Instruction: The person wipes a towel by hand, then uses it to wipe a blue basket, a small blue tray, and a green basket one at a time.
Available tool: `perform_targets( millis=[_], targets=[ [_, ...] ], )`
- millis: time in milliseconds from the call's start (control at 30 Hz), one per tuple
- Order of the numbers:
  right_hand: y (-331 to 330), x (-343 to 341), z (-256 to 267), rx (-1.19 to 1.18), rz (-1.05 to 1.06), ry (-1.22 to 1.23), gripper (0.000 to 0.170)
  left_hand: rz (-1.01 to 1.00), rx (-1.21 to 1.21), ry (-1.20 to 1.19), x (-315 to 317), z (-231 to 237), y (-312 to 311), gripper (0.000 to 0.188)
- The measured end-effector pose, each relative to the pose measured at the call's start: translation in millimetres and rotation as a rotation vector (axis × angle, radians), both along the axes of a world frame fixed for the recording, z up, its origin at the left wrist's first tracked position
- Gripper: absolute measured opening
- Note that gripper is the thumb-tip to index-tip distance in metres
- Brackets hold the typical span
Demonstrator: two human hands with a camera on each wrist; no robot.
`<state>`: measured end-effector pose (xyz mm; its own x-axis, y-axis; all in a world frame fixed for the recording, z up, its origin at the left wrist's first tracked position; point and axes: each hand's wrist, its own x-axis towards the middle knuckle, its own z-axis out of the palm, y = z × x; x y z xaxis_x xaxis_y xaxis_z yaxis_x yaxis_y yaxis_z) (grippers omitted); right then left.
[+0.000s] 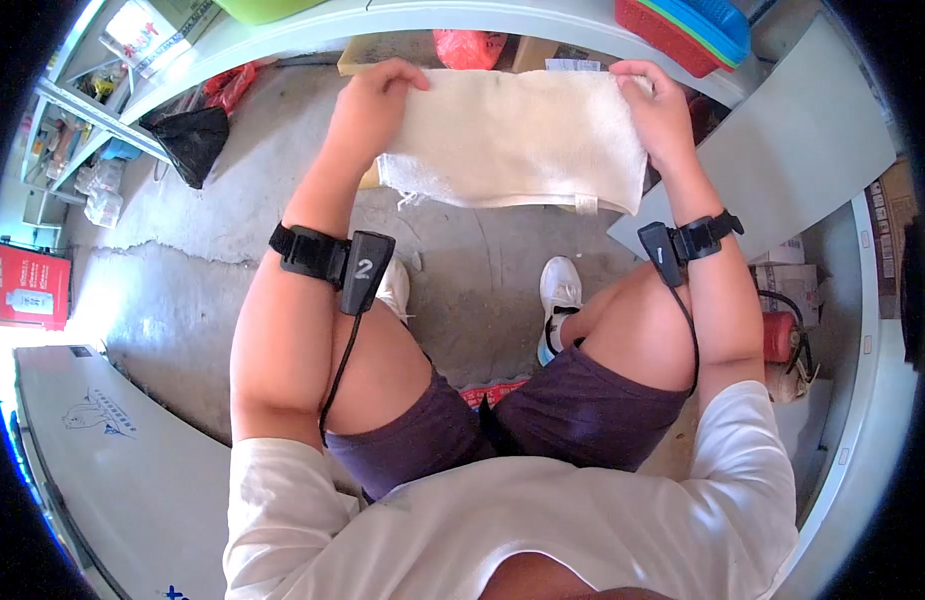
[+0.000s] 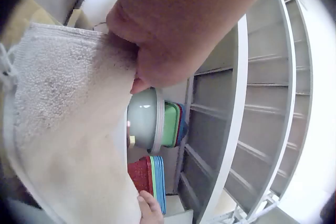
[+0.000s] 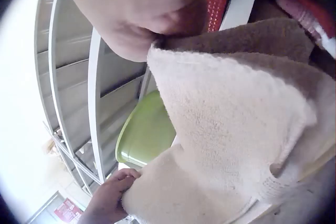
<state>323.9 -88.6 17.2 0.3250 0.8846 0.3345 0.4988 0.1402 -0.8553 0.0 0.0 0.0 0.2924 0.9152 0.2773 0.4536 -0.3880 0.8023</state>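
A cream towel (image 1: 512,135) hangs stretched between both hands in the head view, its label and a frayed corner along the lower edge. The left hand (image 1: 372,110) pinches its upper left corner; the right hand (image 1: 662,115) pinches the upper right corner. Seen from the left wrist, the towel (image 2: 73,108) drops from the left hand (image 2: 163,40), with the right fingers at its far end. In the right wrist view the right hand (image 3: 147,19) grips one end of the towel (image 3: 210,108), which looks folded over, and the left hand (image 3: 107,198) holds the other.
Beyond the towel runs a white shelf edge (image 1: 402,18) with stacked coloured baskets (image 1: 682,35) at its right. A black bag (image 1: 190,143) is at the left, a grey panel (image 1: 772,140) leans at the right, and a red extinguisher (image 1: 779,337) stands by the right elbow.
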Motion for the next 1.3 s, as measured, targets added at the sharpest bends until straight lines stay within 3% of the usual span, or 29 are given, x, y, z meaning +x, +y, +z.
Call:
perform_targets(
  millis=[167, 267, 367, 467, 533, 633, 733, 833, 967, 1067, 1167, 1300],
  targets=[
    [-4, -23, 5, -0.028, 0.057, 0.011, 0.014, -0.121, -0.106, 0.041, 12, 23, -23, 0.020],
    [-8, -36, 6, 0.041, 0.200, 0.079, 0.015, -0.185, -0.044, 0.107, 22, 17, -29, 0.020],
    [-15, -53, 11, 0.047, 0.393, 0.061, 0.018, -0.234, -0.226, -0.030, 39, 26, -51, 0.030],
    [-23, -78, 16, 0.063, 0.595, 0.147, 0.034, -0.393, -0.072, -0.100, 47, 29, -60, 0.043],
    [-21, -79, 13, 0.069, 0.738, 0.206, 0.046, -0.346, 0.020, -0.029, 52, 24, -63, 0.046],
    [-26, -85, 16, 0.000, 0.834, 0.417, 0.048, -0.374, 0.102, -0.030, 53, 16, -57, 0.049],
    [-26, -81, 18, -0.075, 0.744, 0.508, 0.050, -0.353, 0.007, -0.041, 48, 20, -51, 0.046],
    [-10, -54, 4, -0.014, 0.514, 0.003, 0.049, -0.286, -0.128, -0.072, 38, 27, -46, 0.042],
    [-6, -38, -4, -0.057, 0.434, -0.155, 0.039, -0.405, -0.239, -0.222, 21, 29, -36, 0.036],
    [-12, -40, 0, -0.001, 0.508, -0.323, 0.042, -0.455, -0.207, -0.176, 15, 23, -29, 0.034],
    [-4, -37, -11, -0.002, 0.640, -0.292, 0.040, -0.422, -0.212, -0.171, 14, 24, -32, 0.031],
    [-1, -35, -13, -0.129, 0.647, -0.056, 0.034, -0.331, -0.254, -0.186, 14, 26, -32, 0.030]
  ],
)
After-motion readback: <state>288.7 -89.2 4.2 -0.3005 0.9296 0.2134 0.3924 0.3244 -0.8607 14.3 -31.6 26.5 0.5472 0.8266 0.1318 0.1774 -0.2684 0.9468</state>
